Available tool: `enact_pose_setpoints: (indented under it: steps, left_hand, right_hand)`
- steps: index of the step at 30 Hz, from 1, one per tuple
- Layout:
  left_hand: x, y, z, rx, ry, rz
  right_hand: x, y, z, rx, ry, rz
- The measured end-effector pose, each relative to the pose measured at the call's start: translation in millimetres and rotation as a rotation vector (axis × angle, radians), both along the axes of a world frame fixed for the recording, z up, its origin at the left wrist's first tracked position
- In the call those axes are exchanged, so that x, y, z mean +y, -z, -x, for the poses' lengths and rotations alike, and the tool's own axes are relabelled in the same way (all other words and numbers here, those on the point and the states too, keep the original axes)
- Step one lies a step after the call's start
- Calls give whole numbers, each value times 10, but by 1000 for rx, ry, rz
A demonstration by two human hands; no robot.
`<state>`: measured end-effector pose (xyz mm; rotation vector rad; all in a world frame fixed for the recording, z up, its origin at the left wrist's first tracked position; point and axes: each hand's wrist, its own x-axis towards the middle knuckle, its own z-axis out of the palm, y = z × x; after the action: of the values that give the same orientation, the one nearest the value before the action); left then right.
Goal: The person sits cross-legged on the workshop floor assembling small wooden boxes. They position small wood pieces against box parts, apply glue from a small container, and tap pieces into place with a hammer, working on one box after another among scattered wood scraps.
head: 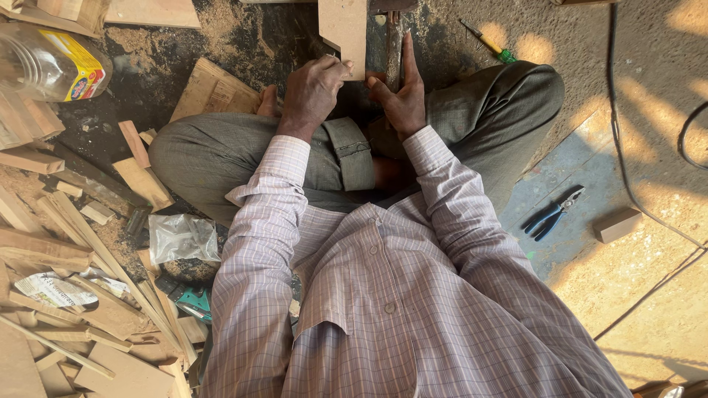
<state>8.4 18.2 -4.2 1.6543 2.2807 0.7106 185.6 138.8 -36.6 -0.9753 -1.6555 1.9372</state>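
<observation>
Item one: a notched piece of flat board (pixel 344 29), pale brown, stood upright on the floor ahead of the crossed legs; its top ran out of the frame. I logged the left hand (pixel 313 92) with fingers curled around the board's lower edge, thumb pressed to its face.

Item two: a dark, narrow upright tool (pixel 393 51), just beside the board on its right. Its upper end was cut off and its kind I could not make out. The right hand (pixel 402 96) lay against it, index finger stretched up along the shaft, the other fingers folded toward it; whether they fully gripped it I could not tell.

Item three: blue-handled pliers (pixel 552 214) on the floor to the right, well apart from the hands, near a small wooden block (pixel 618 225).

Item four: a green-handled screwdriver (pixel 488 42), upper right, on the dusty floor.

Item five: a clear plastic jar (pixel 44 63), upper left, partly cut off.

Item six: wood offcuts (pixel 74 309) heaped at left, half covering a teal-coloured tool (pixel 188 298) I could not identify.
</observation>
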Motion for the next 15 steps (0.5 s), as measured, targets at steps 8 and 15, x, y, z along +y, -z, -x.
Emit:
enact_pose_setpoints:
  steps: [8, 15]
  left_hand:
    - [-18, 43, 16, -32, -28, -21]
    - [-19, 66, 72, -131, -27, -64]
  right_hand:
    - [-164, -140, 31, 6, -9, -413]
    - [-233, -366, 91, -172, -30, -247]
